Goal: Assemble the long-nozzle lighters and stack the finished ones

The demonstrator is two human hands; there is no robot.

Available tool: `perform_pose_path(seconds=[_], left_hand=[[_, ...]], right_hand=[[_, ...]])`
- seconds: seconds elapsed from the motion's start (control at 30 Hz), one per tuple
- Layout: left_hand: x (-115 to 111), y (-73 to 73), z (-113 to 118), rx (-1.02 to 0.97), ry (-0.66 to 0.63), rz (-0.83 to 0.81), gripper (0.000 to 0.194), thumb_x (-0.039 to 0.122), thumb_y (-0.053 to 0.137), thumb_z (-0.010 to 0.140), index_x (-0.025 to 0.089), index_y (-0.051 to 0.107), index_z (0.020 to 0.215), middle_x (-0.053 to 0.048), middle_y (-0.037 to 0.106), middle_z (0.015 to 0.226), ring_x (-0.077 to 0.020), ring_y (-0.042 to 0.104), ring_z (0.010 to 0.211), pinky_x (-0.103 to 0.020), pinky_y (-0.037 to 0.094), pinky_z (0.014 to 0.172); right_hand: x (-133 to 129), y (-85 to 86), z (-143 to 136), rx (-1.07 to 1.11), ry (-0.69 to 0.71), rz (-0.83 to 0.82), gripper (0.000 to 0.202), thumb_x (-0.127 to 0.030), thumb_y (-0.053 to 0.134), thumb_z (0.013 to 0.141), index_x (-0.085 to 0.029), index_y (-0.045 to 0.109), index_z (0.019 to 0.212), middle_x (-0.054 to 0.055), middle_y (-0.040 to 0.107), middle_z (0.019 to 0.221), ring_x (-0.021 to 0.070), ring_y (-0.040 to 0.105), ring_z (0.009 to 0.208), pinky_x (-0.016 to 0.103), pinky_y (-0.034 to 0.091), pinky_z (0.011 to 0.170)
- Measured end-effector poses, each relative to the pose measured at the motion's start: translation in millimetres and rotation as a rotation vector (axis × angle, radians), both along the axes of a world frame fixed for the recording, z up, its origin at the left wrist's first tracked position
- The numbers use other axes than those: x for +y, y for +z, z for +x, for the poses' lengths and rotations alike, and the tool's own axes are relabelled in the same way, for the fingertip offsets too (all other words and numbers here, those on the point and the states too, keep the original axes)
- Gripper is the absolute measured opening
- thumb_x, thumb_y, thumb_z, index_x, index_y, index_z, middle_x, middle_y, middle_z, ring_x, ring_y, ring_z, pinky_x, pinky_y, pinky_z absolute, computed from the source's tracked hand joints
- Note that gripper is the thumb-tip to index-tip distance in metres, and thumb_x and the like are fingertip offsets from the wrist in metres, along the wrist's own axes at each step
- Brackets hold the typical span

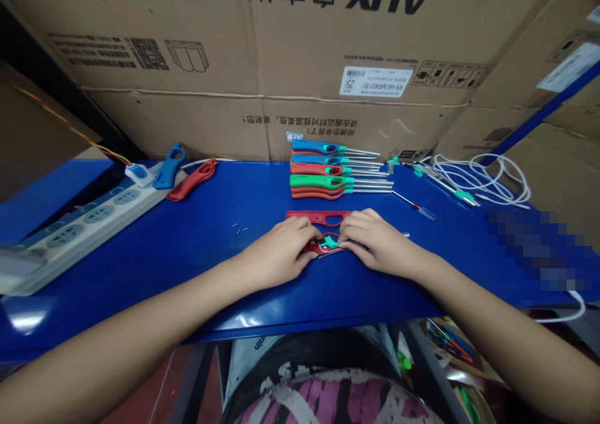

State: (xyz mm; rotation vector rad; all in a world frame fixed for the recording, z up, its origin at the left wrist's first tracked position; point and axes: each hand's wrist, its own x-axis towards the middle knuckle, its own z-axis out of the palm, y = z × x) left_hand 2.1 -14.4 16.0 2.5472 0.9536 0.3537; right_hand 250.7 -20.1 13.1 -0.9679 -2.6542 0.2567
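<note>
My left hand (pixel 287 249) pinches the left part of an opened red lighter casing (pixel 312 247) near the table's front edge. A teal trigger piece (pixel 330 242) shows in the casing between my hands. The fingers of my right hand (pixel 377 244) are closed at the casing's right end, beside the trigger piece. Just behind lies another red casing half (pixel 309 215), its right end partly covered by my right hand. My fingertips hide most of the casing's inside.
Several assembled lighters (pixel 319 180) are stacked at the back. Small screws (pixel 238 230) lie to the left, a small screwdriver (pixel 422 209) to the right. A power strip (pixel 94 224), blue casing (pixel 170 167) and red casing (pixel 192 180) stand left; white cable (pixel 506 167) coils right.
</note>
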Motion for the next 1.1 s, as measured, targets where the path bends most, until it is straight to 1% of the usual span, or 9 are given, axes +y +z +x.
perform_pose_path(seconds=[0.13, 0.3, 0.43, 0.6, 0.77, 0.87, 0.97, 1.03, 1.1], left_hand=[[1, 0.4, 1, 0.002, 0.005, -0.009, 0.023, 0.015, 0.061, 0.092, 0.016, 0.064, 0.115, -0.01, 0.064, 0.111, -0.0256, 0.06, 0.108, -0.041, 0.051, 0.095], [-1, 0.4, 1, 0.006, 0.001, 0.014, 0.023, 0.016, 0.06, 0.092, 0.016, 0.063, 0.115, -0.01, 0.065, 0.113, -0.0263, 0.06, 0.11, -0.042, 0.051, 0.095], [-4, 0.9, 2, 0.029, 0.0, 0.065, 0.025, 0.018, 0.057, 0.095, 0.015, 0.06, 0.12, -0.011, 0.065, 0.115, -0.0266, 0.06, 0.112, -0.042, 0.051, 0.096], [-9, 2.1, 4, 0.101, -0.021, 0.187, 0.035, 0.021, 0.048, 0.101, 0.016, 0.054, 0.135, -0.012, 0.063, 0.115, -0.0263, 0.06, 0.111, -0.042, 0.051, 0.095], [-16, -1.0, 3, 0.283, -0.099, 0.394, 0.042, 0.021, 0.04, 0.104, 0.024, 0.051, 0.144, -0.012, 0.059, 0.112, -0.0285, 0.058, 0.105, -0.041, 0.052, 0.084], [-20, -2.9, 3, 0.312, -0.085, 0.435, 0.042, 0.019, 0.043, 0.103, 0.023, 0.052, 0.144, -0.012, 0.058, 0.112, -0.0288, 0.057, 0.105, -0.04, 0.051, 0.084], [-21, -3.3, 3, 0.309, -0.087, 0.429, 0.045, 0.015, 0.045, 0.101, 0.021, 0.051, 0.145, -0.013, 0.058, 0.114, -0.0282, 0.057, 0.104, -0.04, 0.052, 0.085], [-21, -3.1, 4, 0.3, -0.088, 0.424, 0.047, 0.012, 0.045, 0.1, 0.019, 0.051, 0.145, -0.014, 0.058, 0.116, -0.028, 0.057, 0.104, -0.041, 0.052, 0.086], [-21, -2.7, 5, 0.297, -0.09, 0.418, 0.047, 0.01, 0.045, 0.098, 0.016, 0.051, 0.145, -0.014, 0.058, 0.116, -0.0284, 0.057, 0.103, -0.042, 0.053, 0.085]], right_hand=[[-2, -2.1, -1, 0.007, 0.035, 0.084, 0.02, -0.021, 0.044, 0.102, -0.018, 0.061, 0.091, 0.008, 0.065, 0.091, 0.0207, 0.054, 0.088, 0.038, 0.037, 0.085], [-3, -2.5, -1, 0.003, 0.059, 0.079, 0.02, -0.021, 0.045, 0.102, -0.019, 0.062, 0.092, 0.006, 0.066, 0.09, 0.0203, 0.055, 0.088, 0.038, 0.037, 0.086], [-4, 0.1, -4, -0.096, 0.076, 0.158, 0.02, -0.015, 0.045, 0.098, -0.019, 0.063, 0.091, 0.007, 0.067, 0.091, 0.0215, 0.054, 0.088, 0.039, 0.036, 0.087], [-11, 4.0, -11, -0.286, 0.087, 0.327, 0.019, -0.006, 0.049, 0.09, -0.016, 0.065, 0.092, 0.009, 0.068, 0.092, 0.0238, 0.054, 0.091, 0.041, 0.034, 0.09], [-17, 11.6, -6, -0.28, 0.025, 0.337, 0.019, -0.018, 0.049, 0.098, -0.017, 0.068, 0.099, 0.008, 0.069, 0.101, 0.0235, 0.057, 0.094, 0.041, 0.035, 0.088], [-11, 19.3, 11, -0.23, -0.051, 0.353, 0.024, -0.025, 0.048, 0.101, -0.019, 0.068, 0.11, 0.008, 0.07, 0.11, 0.0227, 0.059, 0.095, 0.04, 0.037, 0.085], [8, 24.6, 39, -0.233, -0.206, 0.403, 0.026, -0.028, 0.048, 0.1, -0.019, 0.069, 0.112, 0.009, 0.072, 0.109, 0.0249, 0.062, 0.098, 0.04, 0.038, 0.084], [26, 24.7, 64, -0.234, -0.39, 0.412, 0.028, -0.031, 0.048, 0.099, -0.019, 0.07, 0.109, 0.01, 0.072, 0.109, 0.0274, 0.062, 0.101, 0.041, 0.04, 0.084], [46, 22.2, 91, -0.253, -0.673, 0.361, 0.028, -0.031, 0.049, 0.095, -0.019, 0.071, 0.106, 0.012, 0.071, 0.112, 0.0303, 0.062, 0.106, 0.041, 0.041, 0.084]])
